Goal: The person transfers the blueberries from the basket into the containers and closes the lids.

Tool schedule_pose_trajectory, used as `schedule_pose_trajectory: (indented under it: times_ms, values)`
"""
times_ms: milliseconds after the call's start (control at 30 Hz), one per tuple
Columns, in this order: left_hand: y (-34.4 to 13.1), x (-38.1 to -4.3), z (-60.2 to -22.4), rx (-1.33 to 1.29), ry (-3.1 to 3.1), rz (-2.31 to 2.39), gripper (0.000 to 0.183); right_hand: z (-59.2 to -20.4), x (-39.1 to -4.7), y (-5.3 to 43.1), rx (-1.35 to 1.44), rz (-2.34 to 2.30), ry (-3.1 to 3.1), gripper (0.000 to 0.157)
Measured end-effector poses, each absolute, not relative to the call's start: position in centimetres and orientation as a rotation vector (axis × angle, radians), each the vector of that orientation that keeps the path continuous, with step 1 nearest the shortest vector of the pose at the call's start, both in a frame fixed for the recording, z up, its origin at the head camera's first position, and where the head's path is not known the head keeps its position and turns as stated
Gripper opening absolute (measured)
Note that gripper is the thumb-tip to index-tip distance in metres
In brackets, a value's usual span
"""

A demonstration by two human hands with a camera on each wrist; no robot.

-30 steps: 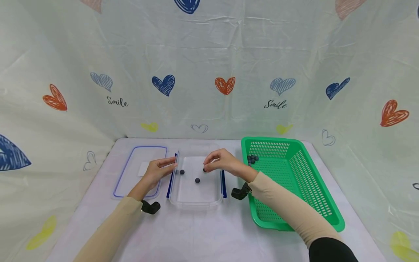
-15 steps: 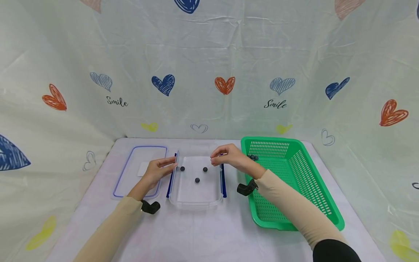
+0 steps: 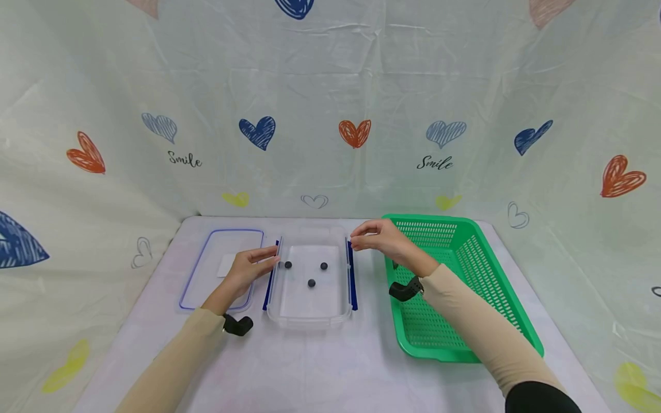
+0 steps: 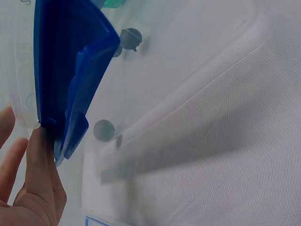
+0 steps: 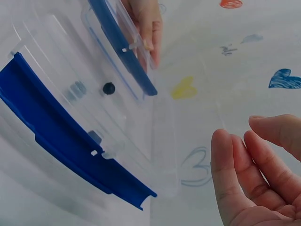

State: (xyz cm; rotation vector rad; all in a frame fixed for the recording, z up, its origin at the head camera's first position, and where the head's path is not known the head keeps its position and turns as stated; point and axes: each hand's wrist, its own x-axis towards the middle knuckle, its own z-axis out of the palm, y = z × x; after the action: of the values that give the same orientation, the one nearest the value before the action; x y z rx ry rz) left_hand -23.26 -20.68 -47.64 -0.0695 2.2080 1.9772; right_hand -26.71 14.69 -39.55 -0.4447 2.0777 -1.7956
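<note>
Head view: two bare hands are working over a pale surface [image 3: 330,373]. A clear plastic container [image 3: 330,304] is standing uncovered in the middle, with three small dark balls [image 3: 311,283] lying well apart on its floor. The left hand [image 3: 249,272] is touching the container's left side with nearly straight fingers, beside a blue latch [image 4: 70,61], probably to keep the light box from sliding. The right hand [image 3: 384,238] is hovering between the container and a green basket [image 3: 480,275]; the right wrist view is showing its fingers slightly bent, a narrow gap separating them from the thumb, holding nothing. A dark ball is partly showing inside the basket, behind the right wrist. The blue-edged lid [image 3: 206,292] is lying flat at the left, presumably set there to leave the top unobstructed. Both latches are hanging outward, likely keeping the rim accessible.
</note>
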Motion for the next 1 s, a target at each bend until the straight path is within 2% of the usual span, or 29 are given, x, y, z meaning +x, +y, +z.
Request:
schedule_pose_trajectory:
  times_ms: [267, 533, 667, 1000]
  values:
    - [-20.7, -23.5, -47.7, -0.049, 2.223, 1.957, 0.052, -39.2, -26.9, 16.7, -0.384, -1.843, 2.092, 0.03]
    - [-20.8, -23.5, -47.7, -0.046, 2.227, 1.948, 0.052, -39.0, -26.8, 18.8, -0.35, -1.94, 2.043, 0.018]
    - [-20.8, -23.5, -47.7, -0.05, 2.222, 1.952, 0.052, -39.1, -26.8, 19.8, -0.348, -1.932, 2.059, 0.017]
    - [-20.7, -23.4, -47.8, -0.074, 2.215, 1.968, 0.052, -40.2, -26.7, 22.2, -0.324, -1.907, 2.103, 0.041]
